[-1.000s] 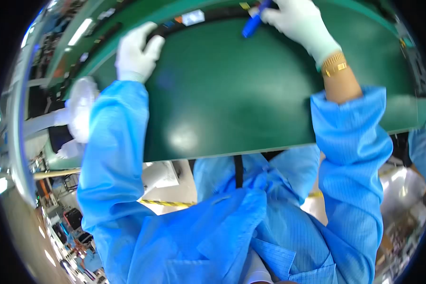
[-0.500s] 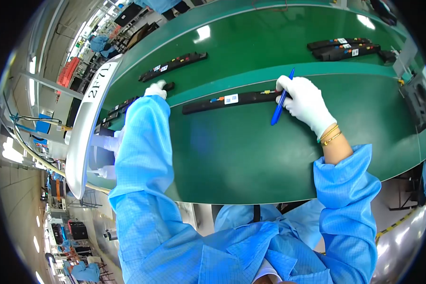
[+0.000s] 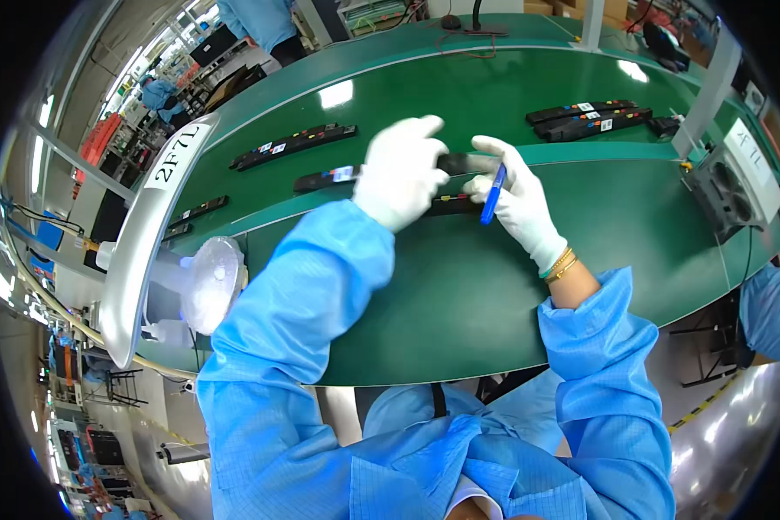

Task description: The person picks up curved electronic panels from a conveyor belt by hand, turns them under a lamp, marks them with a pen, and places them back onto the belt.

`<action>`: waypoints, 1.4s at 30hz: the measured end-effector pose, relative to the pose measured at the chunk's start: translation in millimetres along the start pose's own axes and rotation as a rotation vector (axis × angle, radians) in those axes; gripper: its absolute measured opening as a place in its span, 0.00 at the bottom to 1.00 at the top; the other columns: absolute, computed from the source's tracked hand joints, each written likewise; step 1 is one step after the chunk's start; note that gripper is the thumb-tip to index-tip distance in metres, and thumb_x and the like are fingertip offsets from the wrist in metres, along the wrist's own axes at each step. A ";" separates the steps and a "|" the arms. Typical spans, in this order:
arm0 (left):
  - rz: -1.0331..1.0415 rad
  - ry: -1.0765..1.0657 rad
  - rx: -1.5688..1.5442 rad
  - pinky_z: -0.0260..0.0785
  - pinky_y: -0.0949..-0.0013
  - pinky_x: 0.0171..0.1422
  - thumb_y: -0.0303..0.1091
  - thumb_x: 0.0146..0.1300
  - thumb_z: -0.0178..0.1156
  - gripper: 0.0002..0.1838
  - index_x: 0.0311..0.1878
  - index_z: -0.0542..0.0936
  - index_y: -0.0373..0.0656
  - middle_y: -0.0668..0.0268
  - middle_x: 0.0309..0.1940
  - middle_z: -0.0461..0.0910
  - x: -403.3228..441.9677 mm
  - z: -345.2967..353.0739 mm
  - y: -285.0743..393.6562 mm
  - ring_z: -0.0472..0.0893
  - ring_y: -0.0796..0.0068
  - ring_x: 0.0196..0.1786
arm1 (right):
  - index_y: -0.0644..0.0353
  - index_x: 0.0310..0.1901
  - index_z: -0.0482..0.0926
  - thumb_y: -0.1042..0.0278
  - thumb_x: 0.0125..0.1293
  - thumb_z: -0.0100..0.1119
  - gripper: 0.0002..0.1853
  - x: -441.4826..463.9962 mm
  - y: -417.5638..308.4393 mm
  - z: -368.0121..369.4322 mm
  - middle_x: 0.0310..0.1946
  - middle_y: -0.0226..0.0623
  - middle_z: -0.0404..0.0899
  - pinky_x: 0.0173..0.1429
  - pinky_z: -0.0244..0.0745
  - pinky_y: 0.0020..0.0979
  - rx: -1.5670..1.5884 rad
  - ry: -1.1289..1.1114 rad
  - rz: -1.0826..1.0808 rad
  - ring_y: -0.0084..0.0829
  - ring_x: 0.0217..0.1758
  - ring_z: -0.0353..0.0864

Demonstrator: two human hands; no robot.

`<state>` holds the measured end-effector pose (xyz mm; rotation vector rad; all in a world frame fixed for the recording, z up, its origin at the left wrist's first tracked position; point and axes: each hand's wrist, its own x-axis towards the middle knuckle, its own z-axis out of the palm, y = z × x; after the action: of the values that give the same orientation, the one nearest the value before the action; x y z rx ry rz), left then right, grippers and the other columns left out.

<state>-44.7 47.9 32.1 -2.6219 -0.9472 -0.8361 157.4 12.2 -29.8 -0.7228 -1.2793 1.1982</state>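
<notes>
My left hand (image 3: 403, 173), white-gloved, closes around a long black bar (image 3: 325, 179) with a white label. One end of this bar sticks out between my two hands, blurred by motion. My right hand (image 3: 522, 208), also gloved, keeps a blue pen (image 3: 494, 196) between its fingers. Its thumb and forefinger are spread beside the bar's right end; whether they touch it I cannot tell. Below the hands, a second black bar (image 3: 452, 204) lies on the green table (image 3: 459, 295), mostly hidden by them.
More black bars (image 3: 295, 146) lie on the green surface beyond, with a stack (image 3: 589, 121) at right. A lamp-like fixture marked 2F7L (image 3: 160, 225) stands at left beside a clear round plastic part (image 3: 214, 284). A fan-like box (image 3: 728, 195) is at right. A person (image 3: 264, 26) stands behind.
My left hand has come right from the far left, bringing a black bar over the one on the table. My right hand has lifted off that bar's end, still with the pen. The view has shifted.
</notes>
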 end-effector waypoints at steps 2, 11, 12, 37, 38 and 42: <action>0.085 0.081 -0.071 0.68 0.51 0.69 0.29 0.45 0.72 0.20 0.45 0.81 0.39 0.49 0.57 0.78 -1.3 8.9 26.1 0.76 0.45 0.62 | 0.62 0.63 0.71 0.71 0.68 0.66 0.24 -4.7 7.7 4.2 0.52 0.36 0.79 0.55 0.79 0.28 0.158 0.000 0.002 0.23 0.50 0.79; -0.267 0.212 0.158 0.58 0.48 0.75 0.34 0.48 0.72 0.40 0.68 0.70 0.42 0.49 0.68 0.68 -97.0 -21.5 -16.9 0.67 0.45 0.70 | 0.62 0.55 0.74 0.75 0.73 0.56 0.11 0.7 1.9 -16.2 0.55 0.42 0.80 0.53 0.86 0.32 0.129 0.160 -0.138 0.29 0.58 0.81; -0.340 0.258 0.232 0.56 0.48 0.76 0.34 0.49 0.72 0.41 0.70 0.69 0.42 0.48 0.70 0.66 -112.3 -25.2 -27.4 0.65 0.45 0.71 | 0.61 0.55 0.73 0.74 0.73 0.54 0.12 0.4 -0.7 -17.5 0.55 0.42 0.80 0.54 0.86 0.33 0.138 0.136 -0.170 0.30 0.60 0.80; -0.345 0.527 -0.124 0.73 0.61 0.58 0.58 0.63 0.67 0.32 0.60 0.79 0.42 0.57 0.52 0.77 -185.6 -33.7 -81.0 0.78 0.60 0.53 | 0.60 0.64 0.70 0.65 0.77 0.54 0.18 5.9 13.2 -30.2 0.64 0.45 0.76 0.57 0.82 0.32 0.046 0.107 -0.138 0.31 0.58 0.82; -0.365 0.513 -0.120 0.73 0.61 0.59 0.56 0.63 0.67 0.31 0.60 0.79 0.42 0.57 0.52 0.77 -185.2 -34.0 -80.8 0.78 0.59 0.54 | 0.60 0.63 0.71 0.64 0.77 0.54 0.18 5.3 11.2 -27.3 0.62 0.45 0.77 0.56 0.83 0.32 0.011 0.128 -0.132 0.32 0.58 0.82; -0.426 0.466 -0.114 0.69 0.61 0.65 0.47 0.60 0.71 0.31 0.63 0.77 0.41 0.57 0.54 0.77 -186.7 -33.6 -86.7 0.77 0.59 0.58 | 0.63 0.62 0.71 0.65 0.77 0.54 0.18 3.3 5.2 -15.3 0.60 0.46 0.79 0.55 0.85 0.33 -0.057 0.159 -0.142 0.32 0.57 0.82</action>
<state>-232.5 5.3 -48.0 -2.1698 -1.3556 -1.5558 170.3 19.8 -36.7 -0.7406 -1.2150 0.9738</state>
